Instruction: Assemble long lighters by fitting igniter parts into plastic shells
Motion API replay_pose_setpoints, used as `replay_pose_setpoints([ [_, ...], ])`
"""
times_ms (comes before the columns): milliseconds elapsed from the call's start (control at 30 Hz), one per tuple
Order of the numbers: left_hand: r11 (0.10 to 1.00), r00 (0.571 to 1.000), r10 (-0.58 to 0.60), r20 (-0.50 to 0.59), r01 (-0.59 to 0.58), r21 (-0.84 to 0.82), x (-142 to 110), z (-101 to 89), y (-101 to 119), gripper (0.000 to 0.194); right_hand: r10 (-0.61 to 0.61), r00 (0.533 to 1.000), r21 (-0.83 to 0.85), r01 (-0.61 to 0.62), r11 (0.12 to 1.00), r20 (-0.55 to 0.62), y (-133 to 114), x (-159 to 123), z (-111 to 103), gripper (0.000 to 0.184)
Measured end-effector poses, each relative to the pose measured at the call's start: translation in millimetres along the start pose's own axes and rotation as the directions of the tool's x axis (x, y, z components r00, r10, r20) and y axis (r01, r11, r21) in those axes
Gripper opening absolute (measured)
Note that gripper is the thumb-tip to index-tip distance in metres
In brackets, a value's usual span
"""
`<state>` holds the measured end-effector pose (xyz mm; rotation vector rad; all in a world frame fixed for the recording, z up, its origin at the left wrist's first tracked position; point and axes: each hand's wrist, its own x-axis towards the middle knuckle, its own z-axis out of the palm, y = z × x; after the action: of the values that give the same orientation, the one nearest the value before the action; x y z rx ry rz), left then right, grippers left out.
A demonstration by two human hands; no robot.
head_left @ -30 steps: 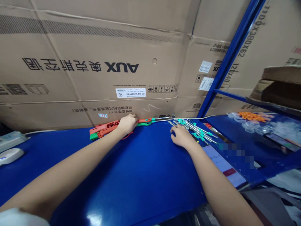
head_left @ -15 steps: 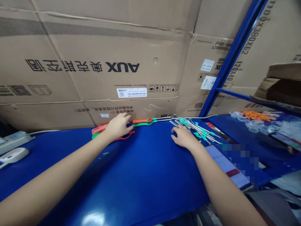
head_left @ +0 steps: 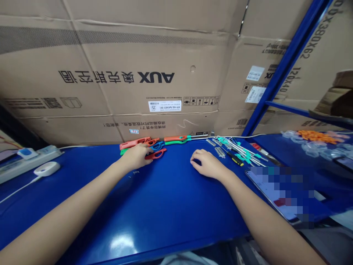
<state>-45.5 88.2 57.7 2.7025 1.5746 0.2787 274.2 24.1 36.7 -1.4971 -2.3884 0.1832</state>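
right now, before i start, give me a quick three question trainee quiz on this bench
1. True or false: the yellow-and-black tool lies to the right of the right hand.
2. Which hand is nearer the red plastic parts? a) right b) left
3. Fill in: the big Latin letters on the cardboard read ___.

Key: 1. True. 2. b, the left hand. 3. AUX, printed upside down in this view.
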Motion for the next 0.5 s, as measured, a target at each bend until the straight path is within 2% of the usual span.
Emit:
replay_pose_setpoints([
  [100, 0.999, 0.998, 0.024, 0.05, -0.025, 0.027, 2, 1.6, 6, 0.025, -0.036, 0.999, 0.024, 0.036, 0.999, -0.011, 0, 1, 1, 0.016],
  [200, 0.999, 0.997, 0.035, 0.066, -0.037, 0.03, 3, 4.0, 12, 0.027, -0.053, 0.998, 0.042, 0.055, 0.998, -0.045, 0, 1, 1, 0.015],
  [300, 0.995, 0.993, 0.095, 0.064, -0.094, -0.012, 1, 11.0, 24, 0.03, -0.08, 0.992, 0.082, 0.088, 0.993, -0.098, -2, 0, 0, 0.015],
  [400, 0.987, 0.987, 0.15, 0.054, -0.146, -0.065, -6, 21.5, 49, 0.037, -0.148, 0.984, 0.142, 0.161, 0.977, -0.102, -6, -3, -2, 0.03],
  [500, 0.928, 0.973, 0.229, -0.031, -0.228, -0.295, -16, 31.1, 79, 0.037, -0.232, 0.972, 0.211, 0.233, 0.949, -0.029, -10, -5, -2, 0.049],
])
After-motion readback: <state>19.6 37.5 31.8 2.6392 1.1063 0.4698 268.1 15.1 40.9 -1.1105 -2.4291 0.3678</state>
